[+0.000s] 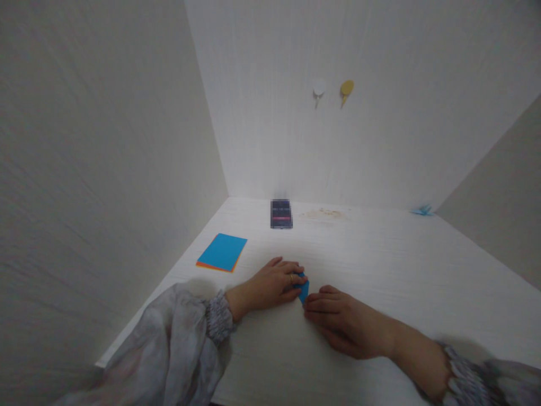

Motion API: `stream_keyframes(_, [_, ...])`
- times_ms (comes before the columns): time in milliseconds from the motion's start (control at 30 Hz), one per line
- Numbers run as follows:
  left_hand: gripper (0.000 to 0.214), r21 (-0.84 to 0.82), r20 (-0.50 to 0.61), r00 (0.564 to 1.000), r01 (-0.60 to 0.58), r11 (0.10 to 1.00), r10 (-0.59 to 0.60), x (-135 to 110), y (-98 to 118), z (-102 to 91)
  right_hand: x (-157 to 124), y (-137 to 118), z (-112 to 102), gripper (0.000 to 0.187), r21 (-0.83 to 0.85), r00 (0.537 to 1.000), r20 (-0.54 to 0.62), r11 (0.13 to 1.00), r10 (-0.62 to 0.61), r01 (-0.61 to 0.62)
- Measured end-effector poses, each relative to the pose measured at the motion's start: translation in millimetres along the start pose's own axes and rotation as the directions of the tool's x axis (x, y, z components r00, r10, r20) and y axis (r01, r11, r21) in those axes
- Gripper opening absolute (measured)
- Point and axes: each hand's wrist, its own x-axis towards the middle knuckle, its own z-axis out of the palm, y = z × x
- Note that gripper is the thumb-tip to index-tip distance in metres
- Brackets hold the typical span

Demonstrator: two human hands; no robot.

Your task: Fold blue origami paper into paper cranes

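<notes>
A small folded piece of blue paper (304,291) lies on the white table between my hands. My left hand (281,283) rests over its upper left part, fingers pressing it against the surface; a ring shows on one finger. At the paper's lower right corner, the fingertips of my right hand (344,321) are closed together on its edge. My fingers hide much of the paper, so its full folded shape cannot be made out.
Left of my hands lies a stack of coloured paper (222,252), blue on top with orange edges below. A dark phone-like object (281,214), blurred out, sits near the back wall. A folded blue paper figure (422,211) stands at the back right corner. White (319,88) and yellow hooks (347,88) hang on the wall.
</notes>
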Motion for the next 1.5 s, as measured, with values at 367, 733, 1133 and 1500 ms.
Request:
stream_keyframes(367, [0.032,-0.005,0.005,1.0,-0.002,1.0,0.002,0.3,0.5,-1.0,-2.4,-0.1,-0.4,0.032,0.124,0.998,-0.057,0.991,-0.04,0.047])
stream_keyframes(733, [0.031,-0.012,0.004,1.0,-0.013,1.0,0.013,-0.6,-1.6,-0.2,0.6,5.6,7.8,0.031,-0.014,0.995,-0.022,0.995,0.101,-0.101])
stream_keyframes(1133, [0.033,0.084,-0.075,0.994,0.089,0.993,-0.082,1.6,-11.0,3.7,4.7,0.9,5.9,0.02,0.018,0.993,-0.024,0.993,0.115,-0.115])
stream_keyframes(1500, [0.035,0.115,-0.105,0.985,0.152,0.982,-0.14,6.4,-10.1,6.0,10.0,-6.3,-3.4,0.024,0.04,0.989,0.022,0.988,0.146,-0.146])
